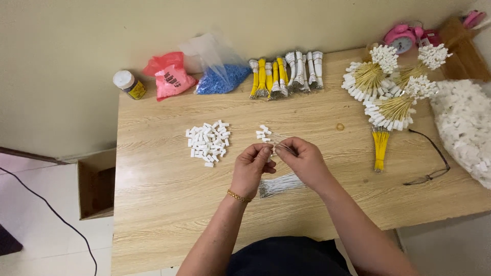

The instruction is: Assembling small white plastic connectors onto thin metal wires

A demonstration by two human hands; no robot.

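pink crinkled plastic bag (pixel 171 77) and clear bag of blue beads (pixel 219 74) sit at the wooden surface (pixel 163 189) back edge; left hand (pixel 250 166) and right hand (pixel 302 158) fingers pinch thin white wires (pixel 279 139).

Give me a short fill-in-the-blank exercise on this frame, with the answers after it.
1. The gold bracelet is on the ____ wrist.
2. The clear bag at the table's far edge holds ____ pieces.
3. The loose pile of small white connectors lies to the ____ of both hands.
4. Under the right hand lies a bundle of ____ wires.

Answers: left; blue; left; white
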